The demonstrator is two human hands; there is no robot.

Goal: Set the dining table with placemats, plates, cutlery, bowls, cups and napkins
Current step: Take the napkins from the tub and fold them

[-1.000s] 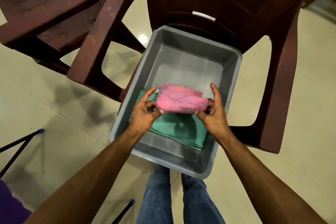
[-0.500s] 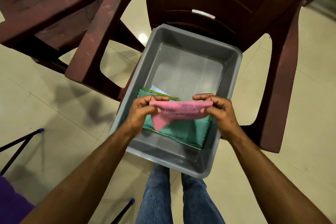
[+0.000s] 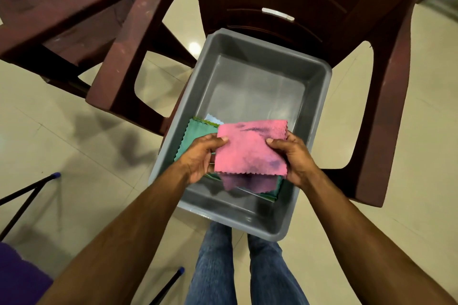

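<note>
A pink napkin (image 3: 250, 147), folded flat into a square with a flap hanging below, is held over a grey plastic tub (image 3: 319, 96). My left hand (image 3: 202, 156) grips its left edge, thumb on top. Its right edge is pinched by my right hand (image 3: 291, 158). Beneath it, a stack of folded cloths lies in the tub's near left part, with a green napkin (image 3: 195, 135) on top and a pale blue corner (image 3: 213, 120) peeking out behind.
The tub rests on the seat of a dark red plastic chair (image 3: 386, 96). A second chair (image 3: 62, 7) stands at the upper left. Thin black legs with blue tips (image 3: 55, 176) cross the tiled floor at left. A purple cloth (image 3: 17, 277) shows bottom left.
The pink napkin was a bunched roll, then a doubled strip; now it lies spread flat between both hands, lifted slightly higher over the tub.
</note>
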